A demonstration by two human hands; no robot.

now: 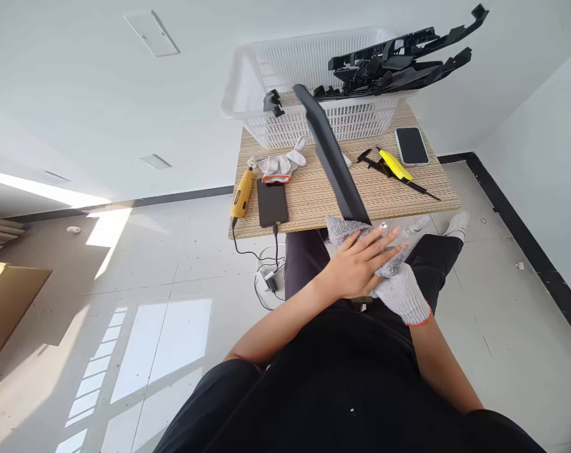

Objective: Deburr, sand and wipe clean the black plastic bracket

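A long black plastic trim strip (332,157) slants up over the table, its lower end covered by a grey cloth (339,229). My bare left hand (358,267) presses the cloth around the strip; its fingers reach across the cloth and its thumb is hidden. Beneath it, my right hand (403,292) wears a white knit glove with an orange cuff. It supports the strip's lower end, though its fingers are mostly covered by the cloth and the left hand.
A white plastic basket (308,119) with several black plastic parts (384,69) stands on the wooden table (308,204). Nearby lie a yellow rotary tool (242,194), a loose glove (282,165), a black power bank (272,204), a caliper (374,165), a yellow-handled cutter (395,165) and a phone (412,146).
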